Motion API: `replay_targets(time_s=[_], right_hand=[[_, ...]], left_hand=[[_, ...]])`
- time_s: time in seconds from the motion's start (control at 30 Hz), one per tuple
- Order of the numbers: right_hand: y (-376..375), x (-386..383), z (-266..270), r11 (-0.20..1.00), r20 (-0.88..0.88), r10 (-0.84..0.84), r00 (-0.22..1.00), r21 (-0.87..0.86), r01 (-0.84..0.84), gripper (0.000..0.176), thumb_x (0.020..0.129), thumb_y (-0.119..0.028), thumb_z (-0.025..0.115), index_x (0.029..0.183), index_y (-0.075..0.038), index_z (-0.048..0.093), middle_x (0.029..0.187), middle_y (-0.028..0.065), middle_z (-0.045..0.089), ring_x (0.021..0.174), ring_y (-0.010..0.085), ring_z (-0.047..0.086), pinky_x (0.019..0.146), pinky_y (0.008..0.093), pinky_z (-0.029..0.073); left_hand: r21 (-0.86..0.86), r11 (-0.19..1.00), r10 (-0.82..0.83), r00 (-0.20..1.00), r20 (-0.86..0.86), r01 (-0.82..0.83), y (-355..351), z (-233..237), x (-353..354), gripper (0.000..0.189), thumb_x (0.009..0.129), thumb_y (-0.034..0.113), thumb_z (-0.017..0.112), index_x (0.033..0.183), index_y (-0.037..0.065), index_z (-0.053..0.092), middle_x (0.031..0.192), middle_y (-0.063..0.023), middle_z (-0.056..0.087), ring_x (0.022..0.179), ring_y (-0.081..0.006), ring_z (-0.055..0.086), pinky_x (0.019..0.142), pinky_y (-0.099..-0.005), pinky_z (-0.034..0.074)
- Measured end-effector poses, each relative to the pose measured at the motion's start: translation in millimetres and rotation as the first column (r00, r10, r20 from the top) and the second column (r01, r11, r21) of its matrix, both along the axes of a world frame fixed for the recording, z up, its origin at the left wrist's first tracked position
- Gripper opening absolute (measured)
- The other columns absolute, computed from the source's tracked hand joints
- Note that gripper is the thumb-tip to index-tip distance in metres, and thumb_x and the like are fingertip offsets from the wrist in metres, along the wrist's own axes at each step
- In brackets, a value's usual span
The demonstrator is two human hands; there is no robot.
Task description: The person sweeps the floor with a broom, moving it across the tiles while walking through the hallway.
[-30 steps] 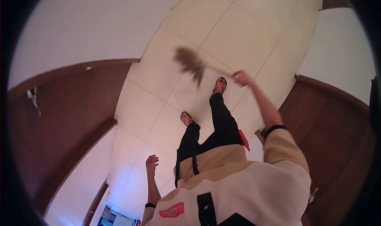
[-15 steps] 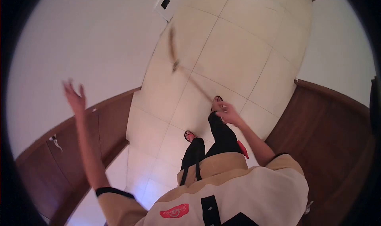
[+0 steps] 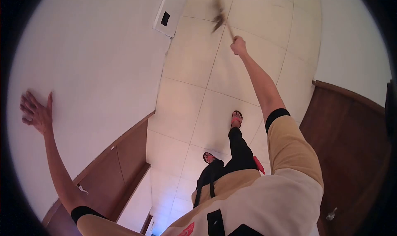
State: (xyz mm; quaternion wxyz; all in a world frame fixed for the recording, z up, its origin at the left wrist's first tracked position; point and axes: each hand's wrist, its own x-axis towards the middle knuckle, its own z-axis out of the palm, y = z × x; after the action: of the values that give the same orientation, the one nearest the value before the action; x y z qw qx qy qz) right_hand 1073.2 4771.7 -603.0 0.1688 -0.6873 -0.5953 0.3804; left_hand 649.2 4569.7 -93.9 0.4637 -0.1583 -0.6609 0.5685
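My right hand [image 3: 238, 46] is stretched forward, its fingers wrapped round a long pole with a brown crosswise head [image 3: 218, 16]. The head is smeared by motion, and the pole's shaft looks short from this angle. Off to the left, my left hand [image 3: 38, 114] is spread against the white wall [image 3: 103, 62], fingers apart and holding nothing.
Pale tiles [image 3: 186, 95] cover the floor between two walls. A white panel with a dark opening [image 3: 165, 18] is on the left wall. Brown wooden doors stand at the left [image 3: 105, 174] and right [image 3: 335, 153]. My sandalled feet [image 3: 236, 119] are on the tiles.
My right hand has swung forward from near my legs, taking the pole with it. My left hand has moved outward and now lies spread against the wall.
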Motion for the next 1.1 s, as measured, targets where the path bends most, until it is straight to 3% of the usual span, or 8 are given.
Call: replay_targets(time_s=[0.17, 0.27, 0.43, 0.57, 0.63, 0.73, 0.87, 1.1], right_hand=[[-99, 60, 79, 0.993, -0.360, -0.108, 0.927, 0.001, 0.116, 0.026, 0.067, -0.004, 0.052, 0.093, -0.001, 0.050, 0.055, 0.0084, 0.051, 0.045, 0.0142, 0.050, 0.040, 0.0281, 0.040], [-186, 71, 181, 0.886, -0.428, -0.180, 0.886, -0.462, -0.043, 0.029, 0.069, -0.003, 0.053, 0.098, -0.004, 0.052, 0.057, 0.0042, 0.053, 0.045, 0.0092, 0.049, 0.039, 0.0225, 0.037], [-180, 9, 104, 0.750, -0.505, -0.003, 0.863, -0.572, -0.332, 0.032, 0.065, -0.005, 0.058, 0.096, -0.001, 0.055, 0.058, 0.0040, 0.053, 0.041, 0.0088, 0.045, 0.035, 0.0219, 0.035], [-70, -14, 20, 0.956, -0.116, 0.114, 0.987, -0.259, -0.141, 0.018, 0.063, -0.008, 0.055, 0.080, -0.003, 0.058, 0.053, 0.0094, 0.054, 0.040, 0.0161, 0.052, 0.043, 0.0284, 0.045], [-41, -15, -21, 0.951, 0.130, -0.088, 0.988, 0.307, 0.044, 0.023, 0.064, -0.006, 0.053, 0.086, -0.002, 0.054, 0.056, 0.0098, 0.053, 0.040, 0.0159, 0.050, 0.043, 0.0277, 0.044], [-45, 18, 24, 0.947, -0.166, -0.259, 0.951, 0.151, 0.284, 0.029, 0.065, -0.003, 0.050, 0.094, 0.000, 0.050, 0.065, 0.0162, 0.056, 0.059, 0.0221, 0.058, 0.052, 0.0299, 0.046], [-143, 82, 159, 0.941, -0.431, -0.231, 0.872, -0.327, 0.088, 0.031, 0.065, -0.003, 0.056, 0.096, -0.002, 0.050, 0.053, 0.0060, 0.048, 0.041, 0.0112, 0.046, 0.034, 0.0277, 0.035], [-149, 143, 104, 0.781, -0.314, -0.102, 0.944, -0.613, -0.119, 0.018, 0.063, -0.005, 0.055, 0.079, 0.000, 0.057, 0.056, 0.0074, 0.054, 0.036, 0.0101, 0.043, 0.031, 0.0246, 0.035]], left_hand=[[-0.004, 0.967, -0.255, 0.967, -0.022, 0.255, -14, 0, -40, 0.078, 0.068, 0.072, 0.025, 0.123, 0.018, 0.035, 0.126, -0.0044, 0.034, 0.114, -0.0215, 0.033, 0.094, -0.0506, 0.002], [0.018, 0.956, -0.292, 0.957, 0.004, 0.291, -16, 0, -44, 0.078, 0.069, 0.072, 0.025, 0.123, 0.017, 0.036, 0.126, -0.0053, 0.034, 0.114, -0.0224, 0.032, 0.095, -0.0493, -0.002], [0.053, 0.952, -0.303, 0.953, 0.026, 0.301, -17, 0, -47, 0.078, 0.069, 0.071, 0.026, 0.124, 0.016, 0.034, 0.128, -0.0065, 0.031, 0.117, -0.0237, 0.029, 0.095, -0.0500, -0.002], [0.060, 0.985, -0.164, 0.985, 0.049, 0.161, -8, 1, -22, 0.079, 0.069, 0.071, 0.026, 0.126, 0.017, 0.031, 0.130, -0.0058, 0.027, 0.119, -0.0234, 0.025, 0.095, -0.0499, -0.001], [0.064, 0.991, -0.122, 0.991, 0.058, 0.118, -8, 0, -16, 0.080, 0.068, 0.072, 0.026, 0.127, 0.017, 0.029, 0.131, -0.0053, 0.025, 0.120, -0.0234, 0.023, 0.095, -0.0495, -0.001], [0.050, 0.998, -0.040, 0.997, 0.073, 0.037, -1, 5, -6, 0.081, 0.068, 0.072, 0.026, 0.128, 0.018, 0.026, 0.132, -0.0047, 0.024, 0.121, -0.0230, 0.022, 0.094, -0.0496, -0.002], [0.058, 0.998, -0.017, 0.997, 0.079, 0.012, -1, 4, -7, 0.081, 0.068, 0.072, 0.026, 0.128, 0.018, 0.025, 0.133, -0.0051, 0.022, 0.121, -0.0226, 0.021, 0.093, -0.0512, -0.004], [0.049, 0.990, -0.136, 0.990, 0.033, 0.135, -8, 1, -24, 0.083, 0.068, 0.073, 0.023, 0.128, 0.017, 0.026, 0.133, -0.0057, 0.021, 0.120, -0.0230, 0.024, 0.092, -0.0528, -0.004]])
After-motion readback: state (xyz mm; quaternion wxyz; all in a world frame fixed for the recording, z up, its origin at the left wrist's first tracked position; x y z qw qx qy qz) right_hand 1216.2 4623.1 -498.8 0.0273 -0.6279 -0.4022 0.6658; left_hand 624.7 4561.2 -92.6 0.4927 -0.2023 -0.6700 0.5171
